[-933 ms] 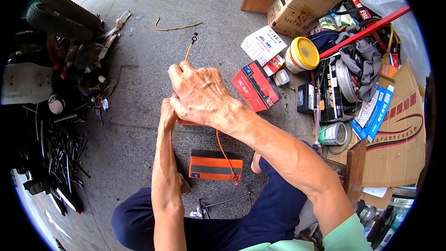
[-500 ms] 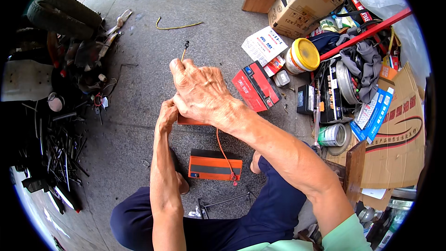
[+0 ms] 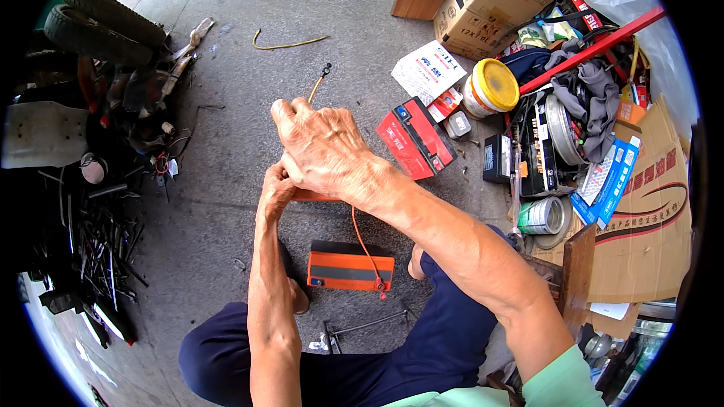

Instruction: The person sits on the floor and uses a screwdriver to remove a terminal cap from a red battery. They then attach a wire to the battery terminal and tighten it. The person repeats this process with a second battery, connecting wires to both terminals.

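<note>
My right hand (image 3: 323,143) is closed in a fist in front of me; what is inside it is hidden. From behind its far side sticks a short yellow wire (image 3: 314,89) with a dark ring terminal at the tip. Against the right hand's near side, my left hand (image 3: 277,187) has its fingers curled in, their grip hidden. Below both hands the edge of an orange block (image 3: 317,197) peeks out, mostly covered. Nearer, between my legs, lies an orange battery (image 3: 351,275) with a dark stripe. A thin red wire (image 3: 360,237) runs from its red terminal up beneath my right wrist.
A red battery (image 3: 416,139) lies ahead right, beside a yellow-lidded tub (image 3: 492,89) and paper sheets (image 3: 430,71). Cartons (image 3: 494,7), cans and cardboard (image 3: 641,234) crowd the right. Tyres (image 3: 105,26) and scattered metal rods (image 3: 105,256) fill the left. A loose yellow cord (image 3: 290,44) lies ahead.
The ring terminal on the yellow wire has swung to the right. My right fist has turned slightly, its knuckles shifting a little left. My left hand stays close against it.
</note>
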### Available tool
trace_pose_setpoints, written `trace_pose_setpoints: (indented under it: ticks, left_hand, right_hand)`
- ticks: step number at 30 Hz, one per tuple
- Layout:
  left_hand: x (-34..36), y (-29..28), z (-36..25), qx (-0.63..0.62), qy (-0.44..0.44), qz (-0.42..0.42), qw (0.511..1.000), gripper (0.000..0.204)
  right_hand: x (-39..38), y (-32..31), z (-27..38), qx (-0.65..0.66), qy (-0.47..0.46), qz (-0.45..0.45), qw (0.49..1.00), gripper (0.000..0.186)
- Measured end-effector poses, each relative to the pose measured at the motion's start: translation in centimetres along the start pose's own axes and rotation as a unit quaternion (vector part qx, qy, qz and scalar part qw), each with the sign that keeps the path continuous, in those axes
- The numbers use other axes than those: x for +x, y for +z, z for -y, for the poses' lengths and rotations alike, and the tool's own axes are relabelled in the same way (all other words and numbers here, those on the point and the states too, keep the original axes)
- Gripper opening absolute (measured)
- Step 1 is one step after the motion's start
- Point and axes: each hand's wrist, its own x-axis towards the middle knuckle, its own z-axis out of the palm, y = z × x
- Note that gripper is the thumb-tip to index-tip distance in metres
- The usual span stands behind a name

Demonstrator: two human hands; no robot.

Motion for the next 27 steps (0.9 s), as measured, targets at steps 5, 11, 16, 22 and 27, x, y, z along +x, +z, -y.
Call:
trace_pose_setpoints:
  ticks: [5,11,16,22,27]
  left_hand:
    - [-1.5,0.5,-0.4,-0.035,0.033,-0.035,0.998,0.018]
    - [-0.6,0.2,1.7,0.069,0.079,-0.114,0.988,0.029]
    - [0.5,-1.0,3.2,0.142,0.026,-0.085,0.986,0.025]
    - [0.6,-0.9,3.0,0.112,0.037,-0.067,0.991,0.021]
    - [-0.2,0.2,0.7,0.071,-0.010,-0.066,0.995,0.019]
  right_hand:
    - [0.1,0.0,0.0,0.000,0.061,0.137,0.989,0.021]
    - [-0.1,0.1,0.4,-0.043,0.008,0.014,0.999,0.022]
    - [-0.2,0.1,-0.1,-0.026,0.050,0.084,0.995,0.018]
    - [-0.4,-0.9,-0.5,-0.022,0.007,0.071,0.997,0.030]
    - [0.0,-0.6,-0.5,-0.014,0.064,0.134,0.989,0.024]
